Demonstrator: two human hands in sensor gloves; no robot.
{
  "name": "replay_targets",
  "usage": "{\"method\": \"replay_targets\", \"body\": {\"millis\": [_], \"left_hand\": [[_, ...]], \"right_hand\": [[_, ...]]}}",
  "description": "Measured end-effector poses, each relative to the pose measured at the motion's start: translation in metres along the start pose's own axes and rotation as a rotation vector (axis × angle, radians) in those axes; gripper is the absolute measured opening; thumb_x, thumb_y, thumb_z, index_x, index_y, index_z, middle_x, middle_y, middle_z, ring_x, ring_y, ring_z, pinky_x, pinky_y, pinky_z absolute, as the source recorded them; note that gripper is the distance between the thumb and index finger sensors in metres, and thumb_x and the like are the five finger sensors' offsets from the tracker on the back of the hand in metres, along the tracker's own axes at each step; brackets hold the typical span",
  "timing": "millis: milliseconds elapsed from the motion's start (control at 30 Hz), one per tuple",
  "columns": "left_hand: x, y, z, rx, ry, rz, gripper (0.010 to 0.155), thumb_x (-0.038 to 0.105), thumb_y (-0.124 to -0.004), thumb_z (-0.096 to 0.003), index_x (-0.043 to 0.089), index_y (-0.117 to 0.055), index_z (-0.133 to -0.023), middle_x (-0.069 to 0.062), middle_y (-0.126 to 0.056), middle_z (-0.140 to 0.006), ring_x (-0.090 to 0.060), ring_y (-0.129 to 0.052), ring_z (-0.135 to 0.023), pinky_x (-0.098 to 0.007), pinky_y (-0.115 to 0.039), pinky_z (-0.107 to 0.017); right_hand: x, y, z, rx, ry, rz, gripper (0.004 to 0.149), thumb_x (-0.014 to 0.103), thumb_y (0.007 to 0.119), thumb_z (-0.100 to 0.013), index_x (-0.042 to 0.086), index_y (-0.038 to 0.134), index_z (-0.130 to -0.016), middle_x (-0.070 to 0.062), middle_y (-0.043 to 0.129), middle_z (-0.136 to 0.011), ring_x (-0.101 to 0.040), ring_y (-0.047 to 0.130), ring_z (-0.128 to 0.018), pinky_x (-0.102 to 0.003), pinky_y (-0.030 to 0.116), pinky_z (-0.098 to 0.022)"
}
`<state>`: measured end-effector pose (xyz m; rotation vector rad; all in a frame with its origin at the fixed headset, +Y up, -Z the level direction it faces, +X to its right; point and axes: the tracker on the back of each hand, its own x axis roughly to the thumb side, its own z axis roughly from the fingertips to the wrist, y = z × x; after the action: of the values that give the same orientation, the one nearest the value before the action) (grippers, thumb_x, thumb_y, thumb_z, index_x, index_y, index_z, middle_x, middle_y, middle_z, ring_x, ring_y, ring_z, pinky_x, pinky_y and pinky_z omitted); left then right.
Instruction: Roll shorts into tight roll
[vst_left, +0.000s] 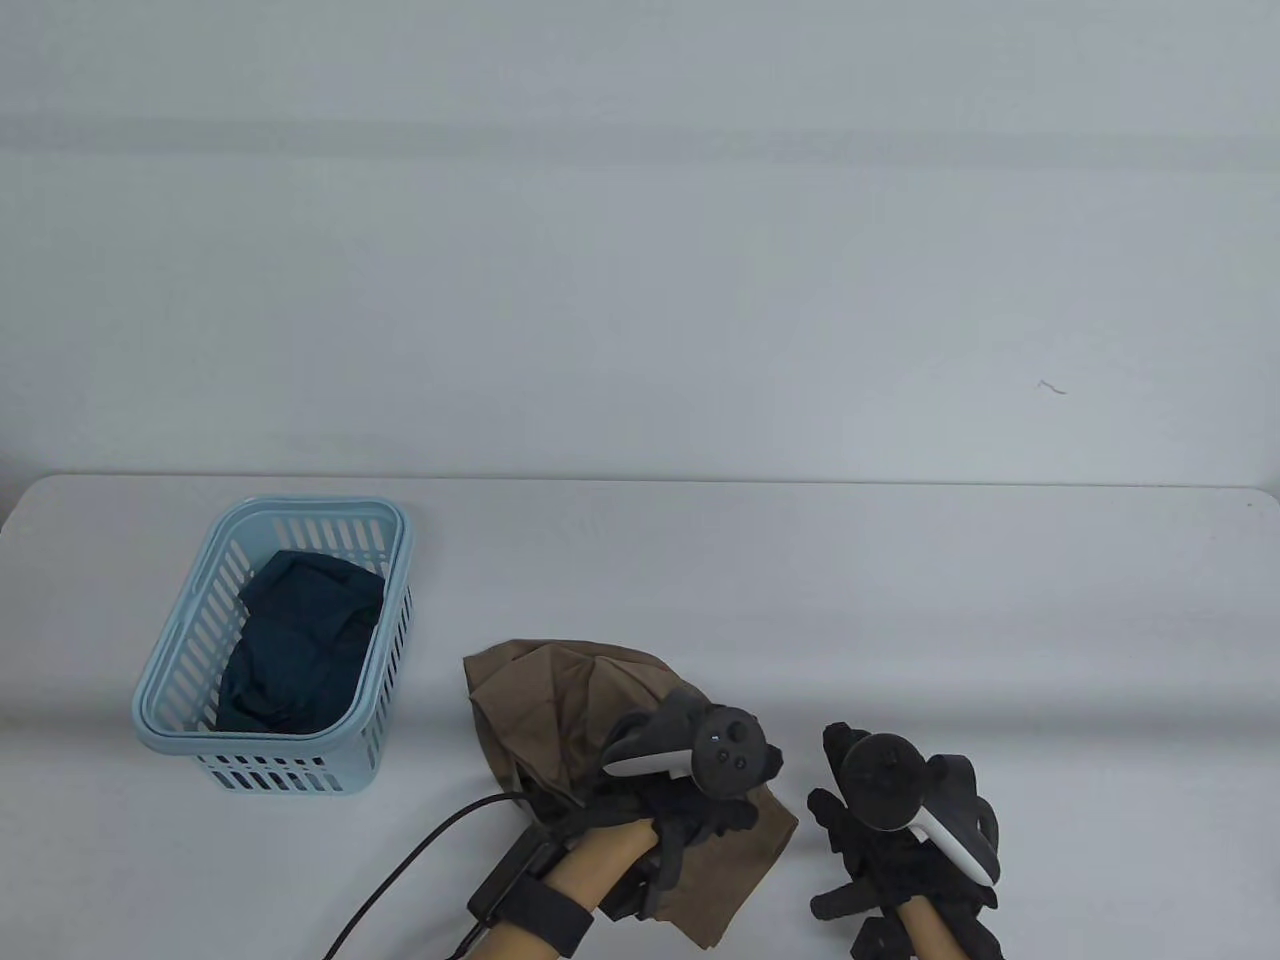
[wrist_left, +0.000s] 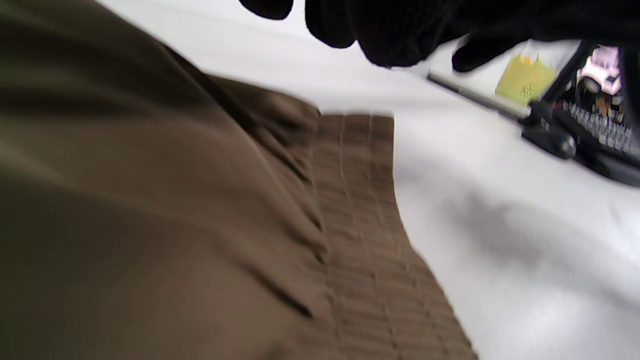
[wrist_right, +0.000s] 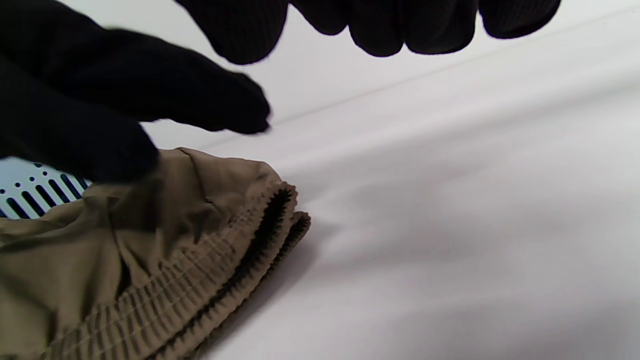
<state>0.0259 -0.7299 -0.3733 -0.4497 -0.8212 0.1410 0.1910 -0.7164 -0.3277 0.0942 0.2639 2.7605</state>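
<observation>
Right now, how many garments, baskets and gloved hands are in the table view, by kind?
Garments: 2 (crumpled brown fabric shorts, dark teal cloth)
Baskets: 1 (light blue slotted plastic basket)
Gloved hands: 2 (left hand, right hand)
Total: 5

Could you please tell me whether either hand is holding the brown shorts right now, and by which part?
The left hand lies over the brown shorts, but a grip cannot be confirmed. The right hand holds nothing, fingers open beside the waistband.
</observation>
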Motion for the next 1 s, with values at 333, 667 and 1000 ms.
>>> {"method": "replay_targets", "body": {"millis": [333,667,1000], "left_hand": [[0.003,-0.033,-0.026,0.004,0.046,-0.118,0.063,0.034,-0.074,-0.0520,0.018,-0.054,-0.110,-0.021,-0.044,-0.118,-0.053,-0.043,-0.109,-0.075,-0.024,-0.068],[0.004,-0.013,-0.001,0.225,0.071,-0.141,0.043,0.035,-0.073,-0.0511,0.020,-0.077,-0.092,-0.013,-0.071,-0.109,-0.044,-0.070,-0.103,-0.072,-0.038,-0.070],[0.005,0.049,0.096,0.545,0.094,0.011,0.043,0.033,-0.068,-0.0543,0.017,-0.074,-0.093,-0.018,-0.076,-0.105,-0.047,-0.078,-0.097,-0.075,-0.042,-0.068]], "right_hand": [[0.000,0.000,0.001,0.025,0.000,-0.001,0.069,0.033,0.064,-0.055,0.005,0.034,-0.110,-0.024,0.041,-0.114,-0.052,0.048,-0.103,-0.068,0.046,-0.070],[0.008,0.008,-0.002,0.109,-0.051,-0.001,0.071,0.035,0.065,-0.055,0.006,0.032,-0.111,-0.024,0.039,-0.114,-0.052,0.045,-0.104,-0.070,0.043,-0.070],[0.038,0.035,-0.002,0.345,-0.328,-0.157,0.086,0.047,0.074,-0.048,0.009,0.030,-0.111,-0.020,0.034,-0.117,-0.049,0.032,-0.109,-0.073,0.030,-0.070]]}}
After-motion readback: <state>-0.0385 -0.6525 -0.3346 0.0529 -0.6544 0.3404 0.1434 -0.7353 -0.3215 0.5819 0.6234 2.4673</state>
